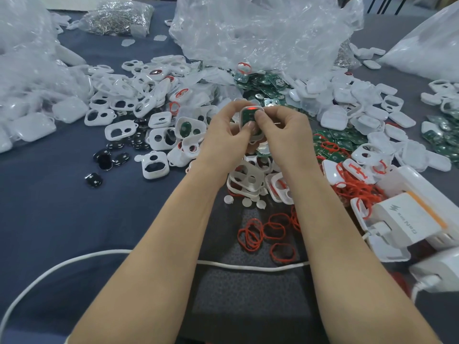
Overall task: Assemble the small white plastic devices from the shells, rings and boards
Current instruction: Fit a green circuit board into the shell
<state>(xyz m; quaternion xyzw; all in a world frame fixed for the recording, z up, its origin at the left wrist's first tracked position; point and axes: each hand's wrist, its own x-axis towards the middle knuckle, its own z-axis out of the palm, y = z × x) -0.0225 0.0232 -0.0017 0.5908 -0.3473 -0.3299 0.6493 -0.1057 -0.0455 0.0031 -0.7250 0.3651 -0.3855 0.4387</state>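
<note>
We hold one white shell (243,114) up over the table (49,207). Our left hand (228,127) and right hand (280,127) curl round its sides. Both thumbs push on the green board (250,118) inside it. If we push crooked, the board may sit tilted or pop out. Then it could drop into the pile (248,180) and get lost.

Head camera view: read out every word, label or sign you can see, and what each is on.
Lightning-bolt sign: on the white charger, right side.
Print beside it: upside down, blurred, unreadable.
Green boards: markings too small to read.
White shell being held: no text shows.
</note>
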